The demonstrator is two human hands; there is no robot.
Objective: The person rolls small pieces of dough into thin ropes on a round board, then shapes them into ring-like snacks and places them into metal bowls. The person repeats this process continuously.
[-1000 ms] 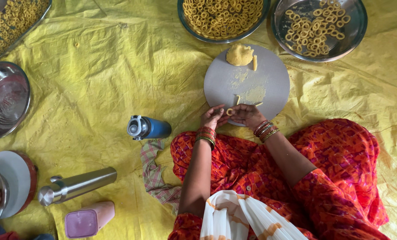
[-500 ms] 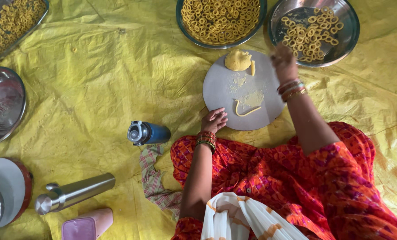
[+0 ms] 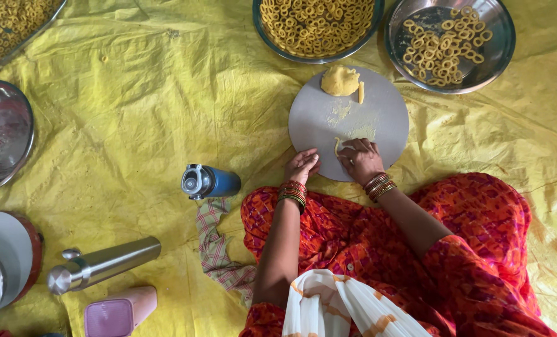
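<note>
- Thin dough strip [image 3: 337,145] lies on near part of round grey board [image 3: 384,106], touching fingertips of right hand [image 3: 361,160], just left of them.
- Left hand [image 3: 301,165] sits at board's near-left edge, just beside right hand, not touching strip as far as visible.
- Dough lump [image 3: 340,80] w/ small cut piece [image 3: 361,92] beside it at far side of board, well apart from both hands; floury smears between.
- Beyond board: bowl full of dough rings [image 3: 316,25] at top centre, steel bowl w/ fewer rings [image 3: 444,40] at top right. Nothing blocking between hands and these.
- Left of hands on yellow sheet [image 3: 135,112]: blue bottle [image 3: 208,181] on its side, checked cloth [image 3: 215,246], steel flask [image 3: 101,265], pink container [image 3: 119,312].
- Far left: empty steel bowl [image 3: 1,134], tray of rings [image 3: 10,22] at top-left corner.
- Right hand: palm down, fingers bent & close together, tips pressing on strip's end against board.
- Left hand: loosely curled, fingers drawn in, resting on board edge, holding nothing visible.
- Bangles on both wrists; red patterned clothing below.
</note>
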